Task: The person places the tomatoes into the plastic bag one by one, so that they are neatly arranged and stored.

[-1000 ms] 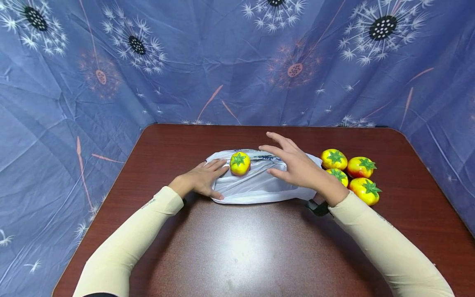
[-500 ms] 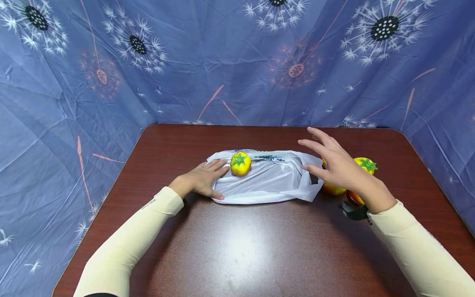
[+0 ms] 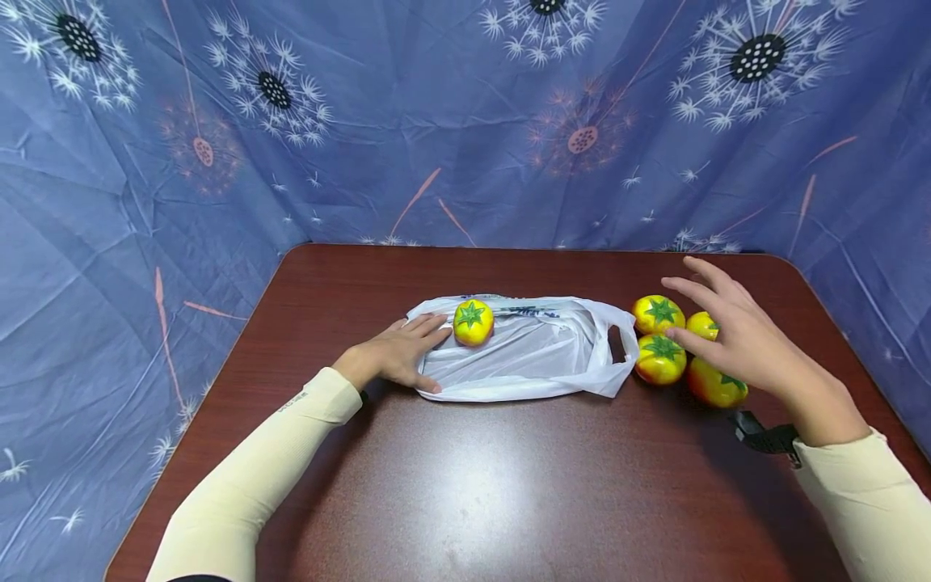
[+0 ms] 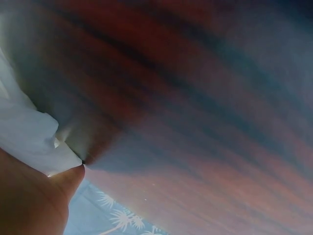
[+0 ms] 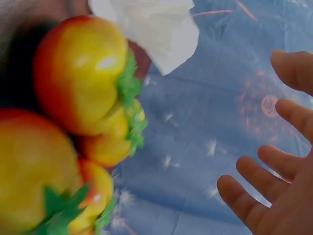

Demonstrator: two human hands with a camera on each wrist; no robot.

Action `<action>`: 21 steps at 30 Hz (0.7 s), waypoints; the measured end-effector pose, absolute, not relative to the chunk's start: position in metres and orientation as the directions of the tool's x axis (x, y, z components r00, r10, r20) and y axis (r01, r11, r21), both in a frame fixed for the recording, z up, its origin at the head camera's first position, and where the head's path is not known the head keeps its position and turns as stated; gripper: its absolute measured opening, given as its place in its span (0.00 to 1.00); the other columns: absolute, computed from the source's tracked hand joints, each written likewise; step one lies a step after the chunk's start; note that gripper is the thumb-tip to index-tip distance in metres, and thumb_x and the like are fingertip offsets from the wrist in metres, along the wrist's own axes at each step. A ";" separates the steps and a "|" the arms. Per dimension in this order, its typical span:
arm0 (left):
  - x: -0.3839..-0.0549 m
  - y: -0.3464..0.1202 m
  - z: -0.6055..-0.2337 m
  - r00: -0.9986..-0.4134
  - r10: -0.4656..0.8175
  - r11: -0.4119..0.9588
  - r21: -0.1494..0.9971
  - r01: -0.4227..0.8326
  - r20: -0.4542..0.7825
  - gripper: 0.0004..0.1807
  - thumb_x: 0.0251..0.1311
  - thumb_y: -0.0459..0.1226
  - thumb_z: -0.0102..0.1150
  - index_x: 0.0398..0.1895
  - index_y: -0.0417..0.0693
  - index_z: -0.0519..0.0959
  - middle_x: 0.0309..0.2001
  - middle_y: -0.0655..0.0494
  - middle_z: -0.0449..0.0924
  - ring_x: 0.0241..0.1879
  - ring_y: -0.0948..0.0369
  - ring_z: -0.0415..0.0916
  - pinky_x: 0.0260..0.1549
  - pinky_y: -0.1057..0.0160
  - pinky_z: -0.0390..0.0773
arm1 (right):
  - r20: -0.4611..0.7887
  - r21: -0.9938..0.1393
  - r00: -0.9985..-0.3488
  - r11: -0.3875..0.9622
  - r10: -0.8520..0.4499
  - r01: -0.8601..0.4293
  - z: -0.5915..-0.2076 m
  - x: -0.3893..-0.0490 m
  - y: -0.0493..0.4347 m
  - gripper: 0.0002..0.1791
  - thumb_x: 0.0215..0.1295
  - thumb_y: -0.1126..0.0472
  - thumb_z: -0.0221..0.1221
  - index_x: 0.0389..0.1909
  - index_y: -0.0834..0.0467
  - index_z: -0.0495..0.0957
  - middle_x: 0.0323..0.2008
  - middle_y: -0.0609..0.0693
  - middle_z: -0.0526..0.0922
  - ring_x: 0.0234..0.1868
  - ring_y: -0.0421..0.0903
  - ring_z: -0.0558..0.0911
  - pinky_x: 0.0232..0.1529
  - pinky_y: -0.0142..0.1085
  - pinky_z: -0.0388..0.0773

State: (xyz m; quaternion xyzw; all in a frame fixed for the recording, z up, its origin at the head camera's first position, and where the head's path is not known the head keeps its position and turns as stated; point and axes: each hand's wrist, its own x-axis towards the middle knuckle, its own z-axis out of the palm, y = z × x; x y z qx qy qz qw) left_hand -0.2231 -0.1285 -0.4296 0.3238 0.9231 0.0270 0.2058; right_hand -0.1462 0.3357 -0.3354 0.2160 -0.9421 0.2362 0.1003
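right hand [image 3: 752, 343], empty with fingers spread, hovers by four yellow-red fruits [image 3: 659, 361]; left hand [image 3: 396, 353], fingers straight, rests on the white bag [image 3: 534, 352], where a fifth fruit [image 3: 473, 325] lies.

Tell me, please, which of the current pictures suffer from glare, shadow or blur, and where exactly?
Head view: a white glare patch on the table, soft shadows beside the cream sleeves; left wrist view: murky overall, the table streaked and blurred; right wrist view: the yellow-red fruits soft-edged, one with a bright highlight, while the right hand looks somewhat clearer.
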 end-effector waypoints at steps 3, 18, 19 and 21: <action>-0.224 -0.129 -0.430 -0.708 0.608 0.789 0.172 0.590 -0.360 0.58 0.51 0.67 0.62 0.81 0.57 0.47 0.82 0.56 0.34 0.82 0.52 0.34 0.77 0.41 0.42 | 0.283 -0.412 -0.901 0.806 -0.329 -0.424 -0.339 -0.141 0.345 0.38 0.54 0.65 0.70 0.68 0.55 0.69 0.76 0.63 0.54 0.71 0.74 0.57 0.64 0.74 0.53; -0.222 -0.129 -0.430 -0.705 0.605 0.792 0.190 0.580 -0.370 0.58 0.52 0.67 0.63 0.80 0.57 0.47 0.82 0.56 0.34 0.82 0.52 0.35 0.77 0.41 0.42 | 0.374 -0.399 -0.907 0.849 -0.195 -0.347 -0.377 -0.107 0.388 0.34 0.58 0.65 0.69 0.67 0.58 0.71 0.66 0.65 0.68 0.70 0.37 0.61 0.67 0.15 0.43; -0.222 -0.129 -0.430 -0.706 0.604 0.793 0.189 0.579 -0.370 0.58 0.52 0.67 0.63 0.80 0.57 0.47 0.82 0.56 0.34 0.82 0.52 0.35 0.77 0.41 0.42 | 0.369 -0.403 -0.911 0.851 -0.186 -0.337 -0.379 -0.105 0.390 0.34 0.57 0.65 0.69 0.67 0.58 0.71 0.66 0.66 0.68 0.71 0.38 0.61 0.68 0.17 0.44; -0.222 -0.129 -0.430 -0.708 0.603 0.794 0.185 0.580 -0.368 0.58 0.52 0.67 0.63 0.80 0.57 0.47 0.82 0.56 0.34 0.82 0.52 0.35 0.77 0.41 0.42 | 0.362 -0.403 -0.914 0.854 -0.181 -0.329 -0.383 -0.103 0.394 0.34 0.57 0.66 0.69 0.66 0.59 0.71 0.65 0.65 0.68 0.71 0.41 0.61 0.67 0.16 0.43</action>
